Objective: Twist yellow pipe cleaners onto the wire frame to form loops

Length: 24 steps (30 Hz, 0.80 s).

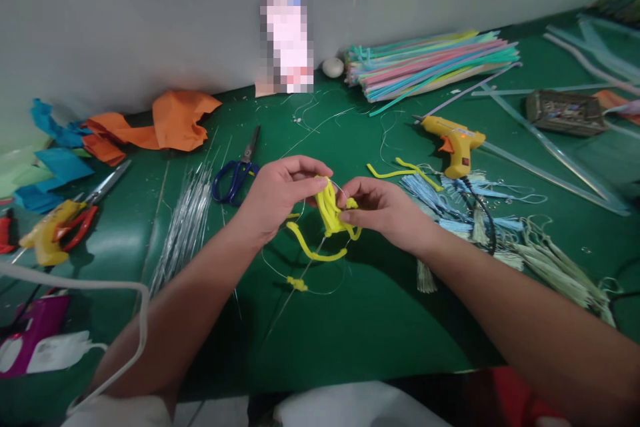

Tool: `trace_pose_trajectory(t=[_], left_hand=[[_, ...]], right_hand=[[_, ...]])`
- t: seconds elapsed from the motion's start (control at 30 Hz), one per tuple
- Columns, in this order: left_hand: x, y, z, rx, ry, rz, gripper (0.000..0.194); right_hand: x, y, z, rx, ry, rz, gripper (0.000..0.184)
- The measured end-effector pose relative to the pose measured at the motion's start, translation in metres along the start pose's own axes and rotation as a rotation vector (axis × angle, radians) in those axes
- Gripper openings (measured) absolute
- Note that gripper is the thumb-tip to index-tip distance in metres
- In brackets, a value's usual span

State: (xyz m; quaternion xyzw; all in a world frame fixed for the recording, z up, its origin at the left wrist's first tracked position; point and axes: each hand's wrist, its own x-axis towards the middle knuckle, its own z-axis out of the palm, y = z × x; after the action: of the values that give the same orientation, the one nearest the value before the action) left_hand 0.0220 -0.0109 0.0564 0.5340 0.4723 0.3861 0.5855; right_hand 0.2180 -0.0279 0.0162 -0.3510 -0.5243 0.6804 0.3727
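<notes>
Between my hands is a bunch of yellow pipe cleaners [329, 210], bent into loops, with a thin wire running down from it. My left hand [287, 190] pinches the top of the bunch between thumb and fingers. My right hand [375, 207] grips its right side, where a small yellow knot shows by the fingertips. Below hangs a curved yellow strand [315, 252]. A small yellow twisted piece [297, 283] sits lower down on the thin wire. Loose yellow pipe cleaner pieces [385, 172] lie beyond my right hand.
Blue-handled scissors [230, 180] and a bundle of thin wires [185, 223] lie left. At right are a yellow glue gun [455, 143], tassels [480, 213] and clear glue sticks [555, 140]. Colourful pipe cleaners [430, 67] and a blurred phone [287, 40] are at the back wall.
</notes>
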Motion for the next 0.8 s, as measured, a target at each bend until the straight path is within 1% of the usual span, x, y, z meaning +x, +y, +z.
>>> trace_pose_trajectory(t=[0.13, 0.27, 0.43, 0.53, 0.6, 0.7, 0.8], left_hand=[[-0.0007, 0.0019, -0.0024, 0.147, 0.008, 0.052, 0.021], [-0.0022, 0.0035, -0.0036, 0.222, -0.03, 0.078, 0.021], [-0.003, 0.0046, -0.0017, 0.227, -0.022, 0.09, 0.019], [-0.0043, 0.0066, -0.0001, 0.183, -0.073, 0.106, 0.021], [-0.005, 0.008, -0.0001, 0.197, -0.1, 0.12, 0.02], [-0.0048, 0.009, -0.0015, 0.262, -0.074, 0.116, 0.015], [-0.0036, 0.0087, -0.0026, 0.276, -0.05, 0.108, 0.017]], right_hand=[[0.0002, 0.0009, 0.0005, -0.016, 0.0, -0.001, 0.019], [0.0005, 0.0012, 0.0011, -0.003, -0.009, -0.001, 0.019], [0.0005, 0.0011, 0.0017, 0.011, -0.006, -0.001, 0.019], [0.0004, 0.0009, 0.0016, 0.012, -0.007, 0.004, 0.019], [0.0003, 0.0008, 0.0014, 0.011, -0.007, 0.006, 0.019], [0.0003, 0.001, 0.0013, 0.009, -0.002, 0.015, 0.02], [0.0002, 0.002, 0.0016, 0.009, -0.001, 0.021, 0.019]])
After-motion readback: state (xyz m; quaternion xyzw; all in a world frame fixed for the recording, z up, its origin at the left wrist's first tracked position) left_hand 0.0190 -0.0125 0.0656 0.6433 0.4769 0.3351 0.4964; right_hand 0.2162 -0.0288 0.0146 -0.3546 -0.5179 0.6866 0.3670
